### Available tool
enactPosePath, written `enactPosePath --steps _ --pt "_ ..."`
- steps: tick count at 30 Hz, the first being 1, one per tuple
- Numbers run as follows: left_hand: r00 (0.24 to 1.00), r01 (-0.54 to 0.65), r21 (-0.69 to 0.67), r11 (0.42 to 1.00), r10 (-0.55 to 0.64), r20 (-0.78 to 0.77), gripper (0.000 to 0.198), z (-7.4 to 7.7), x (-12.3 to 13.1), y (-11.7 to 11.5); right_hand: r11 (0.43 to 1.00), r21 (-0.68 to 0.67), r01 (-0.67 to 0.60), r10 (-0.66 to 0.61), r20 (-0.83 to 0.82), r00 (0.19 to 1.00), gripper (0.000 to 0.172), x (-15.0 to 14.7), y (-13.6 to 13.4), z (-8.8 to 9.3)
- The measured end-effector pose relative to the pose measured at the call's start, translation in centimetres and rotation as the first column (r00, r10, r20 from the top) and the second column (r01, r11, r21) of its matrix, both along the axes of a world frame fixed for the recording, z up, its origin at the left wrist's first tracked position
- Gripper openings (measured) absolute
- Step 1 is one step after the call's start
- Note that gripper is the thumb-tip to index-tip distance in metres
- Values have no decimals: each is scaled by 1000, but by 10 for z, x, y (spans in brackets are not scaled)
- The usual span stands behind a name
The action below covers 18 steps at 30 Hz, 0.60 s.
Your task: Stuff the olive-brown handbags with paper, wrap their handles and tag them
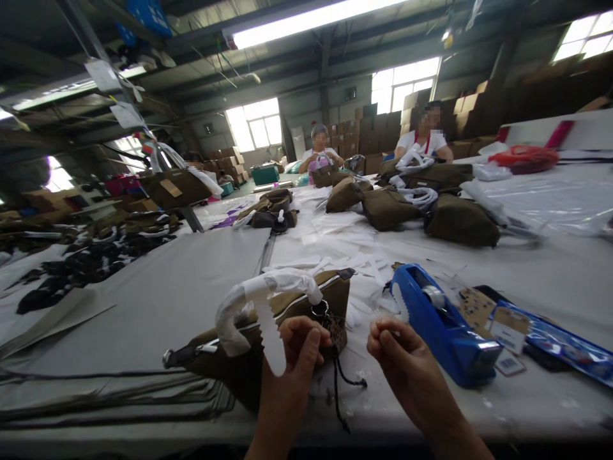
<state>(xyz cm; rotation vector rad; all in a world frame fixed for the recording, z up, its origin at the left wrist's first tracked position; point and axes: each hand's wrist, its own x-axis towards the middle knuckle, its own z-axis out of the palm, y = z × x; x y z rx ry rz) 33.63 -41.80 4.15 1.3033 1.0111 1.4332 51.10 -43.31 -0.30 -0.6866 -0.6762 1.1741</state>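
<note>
An olive-brown bag [230, 367] with a zipper along its top lies on the table in front of me. Its handle [234, 313] is wrapped in white paper, and a white notched strip [272, 338] hangs from it. My left hand [301, 348] is in front of the bag beside that strip, fingers curled and pressed together near the ring; what they pinch, if anything, is too small to name. Black cords [338, 390] dangle by the bag's right end. To the right, my right hand [395, 342] is raised with thumb and fingertips together, next to a blue tape dispenser [443, 326].
Tags [510, 329] and a blue packet [569, 345] lie right of the dispenser. White paper strips [335, 239] are scattered behind the bag. Several brown bags [460, 220] stand farther back, where people sit. Dark items [86, 262] are piled at left, near a metal post [194, 217].
</note>
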Motion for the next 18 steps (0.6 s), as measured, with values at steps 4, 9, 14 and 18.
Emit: enactPosePath --steps 4,9,14,18 --pt "993 -2 41 999 7 -120 24 -10 -5 3 999 41 -22 27 -109 994 19 -5 2 -3" --pt "982 45 121 992 -22 -185 18 -20 -14 9 996 33 84 -80 -109 991 20 -3 2 -6" --pt "943 52 333 942 64 -327 11 -15 -12 10 996 24 82 -80 -96 992 19 -4 1 -1" --pt "906 151 424 893 47 -422 12 -9 -9 10 994 75 79 -83 51 995 18 -8 1 -3"
